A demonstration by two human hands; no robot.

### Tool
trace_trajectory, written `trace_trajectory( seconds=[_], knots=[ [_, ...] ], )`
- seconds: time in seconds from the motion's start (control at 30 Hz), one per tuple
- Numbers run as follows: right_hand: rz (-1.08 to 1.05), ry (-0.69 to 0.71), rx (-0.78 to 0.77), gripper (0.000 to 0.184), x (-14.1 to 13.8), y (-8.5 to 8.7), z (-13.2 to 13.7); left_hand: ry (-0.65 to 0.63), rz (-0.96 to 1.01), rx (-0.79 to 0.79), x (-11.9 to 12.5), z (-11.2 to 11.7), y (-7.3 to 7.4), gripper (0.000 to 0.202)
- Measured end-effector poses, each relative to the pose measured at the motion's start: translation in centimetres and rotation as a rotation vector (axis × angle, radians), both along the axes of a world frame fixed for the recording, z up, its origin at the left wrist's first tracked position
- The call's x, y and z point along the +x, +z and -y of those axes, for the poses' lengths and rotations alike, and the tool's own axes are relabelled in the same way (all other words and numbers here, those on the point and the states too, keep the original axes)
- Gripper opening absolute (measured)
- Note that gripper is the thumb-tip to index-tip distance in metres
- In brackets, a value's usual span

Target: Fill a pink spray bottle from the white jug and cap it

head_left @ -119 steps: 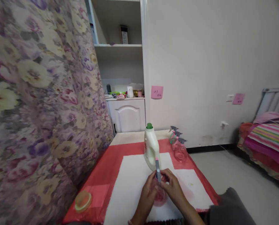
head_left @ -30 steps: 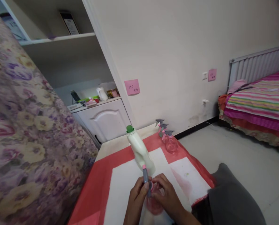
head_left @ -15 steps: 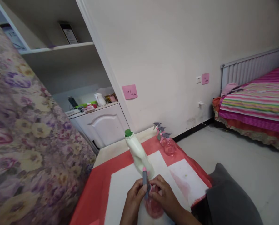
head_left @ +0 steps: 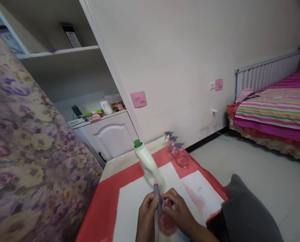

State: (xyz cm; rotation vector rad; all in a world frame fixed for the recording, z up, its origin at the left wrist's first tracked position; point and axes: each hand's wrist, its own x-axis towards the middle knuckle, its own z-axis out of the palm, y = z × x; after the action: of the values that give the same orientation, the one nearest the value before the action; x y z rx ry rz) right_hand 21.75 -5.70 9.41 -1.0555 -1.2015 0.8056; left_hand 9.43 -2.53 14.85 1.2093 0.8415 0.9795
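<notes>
Low in the view, both my hands meet over a small pink spray bottle (head_left: 166,224) standing on the white cloth (head_left: 129,208). My left hand (head_left: 146,215) is closed round the bottle's neck and grey spray head (head_left: 157,196), which has a pink tip. My right hand (head_left: 178,212) is closed on the same spray head from the other side, fingers pinched at the collar. A white detergent bottle (head_left: 148,164) with a green cap stands just beyond my hands.
Several more pink spray bottles (head_left: 180,155) stand at the table's far right on the red cover (head_left: 106,198). A flowered curtain (head_left: 26,161) hangs close on the left. A white cabinet (head_left: 109,134), shelves, a striped bed (head_left: 273,111) and a grey cloth (head_left: 248,211) surround the table.
My hands stay on the spray bottle with only small shifts at the spray head. The view has tilted and swung right since four seconds ago, showing more of the bed.
</notes>
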Motion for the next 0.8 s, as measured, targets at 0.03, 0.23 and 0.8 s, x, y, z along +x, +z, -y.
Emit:
trace_trajectory(
  seconds=[0.03, 0.23, 0.8],
  knots=[
    [0.012, 0.006, -0.002, 0.029, 0.1, 0.2, 0.0, 0.004, 0.009, -0.004, 0.0, 0.0, 0.0, 0.031],
    [0.102, 0.077, -0.007, 0.033, 0.4, 1.7, -0.1, 0.0, 0.023, 0.036, -0.2, -0.1, 0.1, 0.028],
    [0.164, -0.169, 0.106, 0.014, -1.6, -1.2, -1.7, 0.113, -0.053, 0.099, -0.1, -0.3, -0.4, 0.03]
  ],
)
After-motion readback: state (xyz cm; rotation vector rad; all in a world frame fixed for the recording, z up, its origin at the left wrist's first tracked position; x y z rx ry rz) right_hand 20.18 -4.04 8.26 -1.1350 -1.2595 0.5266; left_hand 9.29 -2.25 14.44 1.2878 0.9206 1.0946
